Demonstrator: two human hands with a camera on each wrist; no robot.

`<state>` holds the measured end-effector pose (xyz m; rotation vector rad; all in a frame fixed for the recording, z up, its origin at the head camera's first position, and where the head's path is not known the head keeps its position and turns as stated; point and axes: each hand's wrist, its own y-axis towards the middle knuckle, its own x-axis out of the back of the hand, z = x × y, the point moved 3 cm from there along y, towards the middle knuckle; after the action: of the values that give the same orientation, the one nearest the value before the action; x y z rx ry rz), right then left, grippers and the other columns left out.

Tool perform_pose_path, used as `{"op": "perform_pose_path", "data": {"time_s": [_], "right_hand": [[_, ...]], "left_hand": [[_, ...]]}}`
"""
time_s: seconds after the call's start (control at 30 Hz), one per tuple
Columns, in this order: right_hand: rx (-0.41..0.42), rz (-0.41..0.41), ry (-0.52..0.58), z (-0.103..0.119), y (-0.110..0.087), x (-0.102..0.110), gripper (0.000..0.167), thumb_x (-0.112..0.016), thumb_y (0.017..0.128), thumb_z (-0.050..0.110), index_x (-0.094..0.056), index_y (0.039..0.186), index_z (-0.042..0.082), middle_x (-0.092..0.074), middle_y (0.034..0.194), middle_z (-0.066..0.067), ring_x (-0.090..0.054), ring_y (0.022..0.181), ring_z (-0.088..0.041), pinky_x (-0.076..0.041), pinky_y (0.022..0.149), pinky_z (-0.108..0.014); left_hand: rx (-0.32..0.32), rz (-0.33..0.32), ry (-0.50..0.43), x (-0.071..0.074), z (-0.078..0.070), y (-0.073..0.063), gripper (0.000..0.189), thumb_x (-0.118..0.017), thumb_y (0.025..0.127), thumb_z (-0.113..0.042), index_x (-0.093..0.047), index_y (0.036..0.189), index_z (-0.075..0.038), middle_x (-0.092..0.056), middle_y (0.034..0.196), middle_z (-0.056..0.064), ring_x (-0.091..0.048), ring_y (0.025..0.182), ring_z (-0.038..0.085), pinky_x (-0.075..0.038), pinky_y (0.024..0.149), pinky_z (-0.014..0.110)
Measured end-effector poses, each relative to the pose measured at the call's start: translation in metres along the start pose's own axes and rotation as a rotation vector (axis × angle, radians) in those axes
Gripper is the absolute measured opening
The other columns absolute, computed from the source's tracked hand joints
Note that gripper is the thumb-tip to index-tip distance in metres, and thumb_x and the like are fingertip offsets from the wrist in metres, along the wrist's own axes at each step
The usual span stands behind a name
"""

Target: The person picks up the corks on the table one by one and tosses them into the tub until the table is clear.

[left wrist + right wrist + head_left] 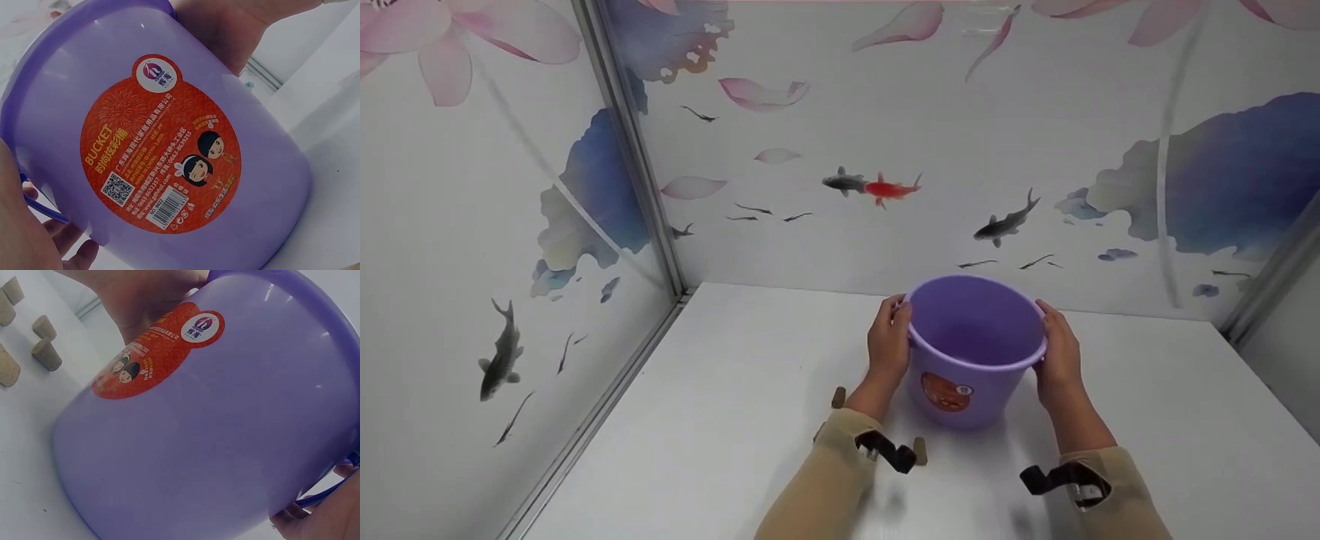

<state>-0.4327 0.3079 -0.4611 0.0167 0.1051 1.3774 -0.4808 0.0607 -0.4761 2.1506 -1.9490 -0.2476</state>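
A purple plastic bucket (956,397) with a round red sticker (163,146) is upright over the white tabletop, its inside facing up towards the head view. Whether its base touches the table I cannot tell. My left hand (889,341) grips the bucket's left side just under the rim. On the opposite side my right hand (1061,356) holds it the same way. Each wrist view shows fingers curled near a thin blue handle (45,209) at the bucket's side. Brown cork stoppers (920,451) lie close to my left forearm, partly hidden by it.
Several cork stoppers (47,355) appear on the table in the right wrist view. White panels printed with fish, petals and blue leaves (997,225) enclose the table (735,360) at the back and sides. A metal corner post (634,150) stands at the back left.
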Motion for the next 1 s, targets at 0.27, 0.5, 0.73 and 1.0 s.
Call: {"op": "perform_pose_path", "data": {"time_s": [0.27,0.5,0.73,1.0], "right_hand": [[0.000,0.008,0.012,-0.001,0.000,-0.007,0.059,-0.022,0.117,0.038,-0.021,0.171,0.014,-0.021,0.178,-0.011,-0.025,0.163,-0.029,-0.026,0.132,-0.050],[-0.017,-0.011,0.019,0.001,0.002,0.002,0.059,-0.021,0.117,0.042,-0.021,0.171,0.017,-0.019,0.179,-0.006,-0.022,0.165,-0.026,-0.024,0.132,-0.048],[-0.013,-0.024,0.038,0.004,0.004,0.001,0.060,-0.021,0.117,0.042,-0.024,0.170,0.017,-0.020,0.179,-0.008,-0.024,0.163,-0.028,-0.025,0.132,-0.050],[-0.058,-0.022,0.073,0.000,0.003,-0.001,0.059,-0.023,0.116,0.042,-0.026,0.170,0.020,-0.021,0.178,-0.006,-0.025,0.163,-0.026,-0.026,0.132,-0.048]], "left_hand": [[-0.121,-0.004,0.164,0.023,-0.008,0.001,0.058,-0.043,0.111,-0.045,-0.044,0.159,-0.011,-0.053,0.156,0.019,-0.055,0.143,0.036,-0.047,0.116,0.056],[-0.129,-0.023,0.186,0.046,-0.013,-0.002,0.054,-0.047,0.110,-0.043,-0.052,0.153,-0.012,-0.057,0.153,0.018,-0.062,0.134,0.036,-0.050,0.111,0.057],[-0.136,0.019,0.292,0.074,-0.003,-0.014,0.041,-0.060,0.105,-0.031,-0.063,0.141,-0.011,-0.064,0.141,0.015,-0.071,0.119,0.029,-0.058,0.101,0.047],[-0.135,0.073,0.389,0.103,0.009,-0.027,0.027,-0.066,0.103,-0.024,-0.072,0.126,-0.012,-0.071,0.129,0.013,-0.071,0.117,0.030,-0.058,0.101,0.045]]}}
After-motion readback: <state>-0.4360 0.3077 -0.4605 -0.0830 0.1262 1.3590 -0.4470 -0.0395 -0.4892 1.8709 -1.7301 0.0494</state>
